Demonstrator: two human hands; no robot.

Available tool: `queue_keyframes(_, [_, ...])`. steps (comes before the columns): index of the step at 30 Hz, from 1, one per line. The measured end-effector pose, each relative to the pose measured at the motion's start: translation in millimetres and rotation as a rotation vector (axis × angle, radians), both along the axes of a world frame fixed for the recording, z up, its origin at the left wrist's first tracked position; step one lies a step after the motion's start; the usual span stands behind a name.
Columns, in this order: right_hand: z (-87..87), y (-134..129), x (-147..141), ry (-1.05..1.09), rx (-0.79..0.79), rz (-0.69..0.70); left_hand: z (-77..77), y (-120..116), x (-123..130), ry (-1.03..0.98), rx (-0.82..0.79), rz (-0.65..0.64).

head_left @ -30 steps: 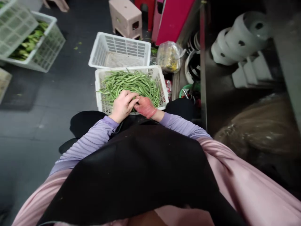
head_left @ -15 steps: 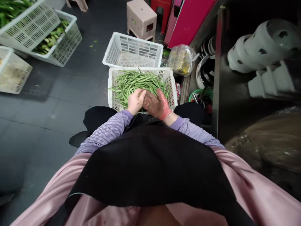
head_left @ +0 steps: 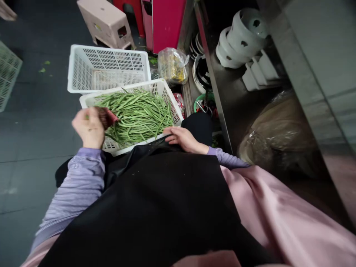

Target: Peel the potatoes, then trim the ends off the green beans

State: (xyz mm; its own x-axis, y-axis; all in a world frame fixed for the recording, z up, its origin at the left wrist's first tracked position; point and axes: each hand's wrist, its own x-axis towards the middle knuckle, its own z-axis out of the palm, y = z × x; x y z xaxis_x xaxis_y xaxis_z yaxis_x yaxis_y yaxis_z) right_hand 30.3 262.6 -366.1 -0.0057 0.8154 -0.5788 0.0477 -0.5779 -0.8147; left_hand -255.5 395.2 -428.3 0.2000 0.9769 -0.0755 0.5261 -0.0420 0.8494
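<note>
My left hand (head_left: 90, 126) is closed on a crumpled reddish glove (head_left: 110, 118), held over the left side of a white plastic basket (head_left: 108, 147). Its fingers are partly hidden from above. Bare now, my right hand (head_left: 185, 139) is by the basket's near right edge, fingers stretched out and nothing in them. Long green beans (head_left: 139, 115) lie heaped in the basket, which stands between my knees. A black apron (head_left: 167, 200) covers my lap.
Behind stands another white basket (head_left: 119, 76), with a pale stool (head_left: 108, 22) farther back. A clear bag of yellowish contents (head_left: 174, 66) sits beyond the beans. Along the right runs a metal shelf edge (head_left: 215, 81), with white stacked pots (head_left: 241, 37) inside.
The glove has come off my right hand and is in my left. My hands have moved apart, left hand leftward. My view has turned to the right.
</note>
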Motion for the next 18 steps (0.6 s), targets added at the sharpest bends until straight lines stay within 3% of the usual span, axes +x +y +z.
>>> queue_keyframes(3, [-8.0,14,-6,-0.244,0.288,0.226,5.2,-29,18,-0.119,0.091,-0.015])
queue_keyframes(5, [-8.2,24,-15,-0.269,0.295,0.374,5.6,-50,31,-0.216,0.164,-0.132])
queue_keyframes(7, [-1.9,26,-10,-0.285,0.257,0.281,2.9,-59,32,-0.255,0.221,-0.186])
queue_keyframes(9, [8.5,24,17,-0.400,0.278,0.034,-3.1,-56,23,-0.257,0.282,-0.098])
queue_keyframes(11, [17.9,29,59,-0.671,0.332,-0.147,-10.9,-50,12,-0.236,0.348,0.003])
queue_keyframes(12, [20.5,36,81,-0.831,0.325,-0.132,-14.5,-49,8,-0.216,0.370,0.010])
queue_keyframes(14, [20.4,59,120,-1.133,0.217,-0.019,-19.7,-50,7,-0.185,0.383,-0.076])
queue_keyframes(18, [5.8,113,162,-1.494,-0.246,0.156,-17.8,-62,20,-0.216,0.382,-0.283])
